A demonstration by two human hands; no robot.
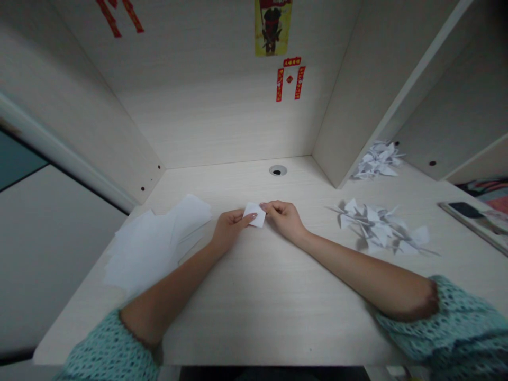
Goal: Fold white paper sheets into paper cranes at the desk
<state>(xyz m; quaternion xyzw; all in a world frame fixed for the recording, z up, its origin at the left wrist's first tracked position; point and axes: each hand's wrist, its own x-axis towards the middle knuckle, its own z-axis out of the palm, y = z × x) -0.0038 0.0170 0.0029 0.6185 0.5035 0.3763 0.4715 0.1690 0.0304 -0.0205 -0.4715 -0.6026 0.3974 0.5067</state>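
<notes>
A small folded white paper [254, 214] lies on the pale wooden desk [254, 307], held from both sides. My left hand [229, 227] pinches its left edge with the fingers closed. My right hand [284, 217] grips its right corner, fingers curled. Both forearms reach forward from teal knitted sleeves.
A loose stack of white paper sheets [159, 241] lies to the left. Several folded paper cranes [379, 225] sit to the right, and another heap of cranes [378, 160] lies behind the partition. A cable hole [278, 170] is at the back. A dark phone [467, 209] rests at the far right.
</notes>
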